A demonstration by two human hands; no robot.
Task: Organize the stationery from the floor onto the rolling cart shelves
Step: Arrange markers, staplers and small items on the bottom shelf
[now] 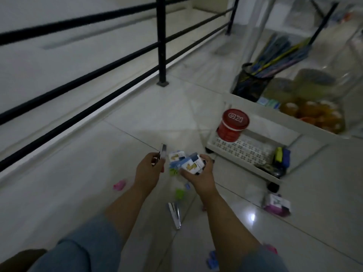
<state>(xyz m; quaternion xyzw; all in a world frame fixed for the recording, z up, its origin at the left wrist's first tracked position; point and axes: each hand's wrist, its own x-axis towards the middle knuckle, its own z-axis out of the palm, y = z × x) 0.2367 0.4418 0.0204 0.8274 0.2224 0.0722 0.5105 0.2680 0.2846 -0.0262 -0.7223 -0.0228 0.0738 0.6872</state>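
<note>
Since the cart (245, 167) stands at 2 o'clock from the right hand (200, 177), low shelf facing it, each load likely needs only a short carry. Tin (232, 124) sits at that shelf's left end. Pen cup (250, 83) is one shelf up, at 1 o'clock, and keeps the long items upright.

Right hand curls round several small boxes (191, 164), probably bunched to save trips. Left hand (148, 171) pinches a thin metal piece (163, 151); blurred, kind unclear.

On the floor (78, 183), not yet shelved:
- pink box (277, 204) at 4 o'clock
- metal strip (174, 214) at 6 o'clock
- green clip (179, 194) between the forearms
- pink clip (119, 184) at 8 o'clock from the left hand
</note>
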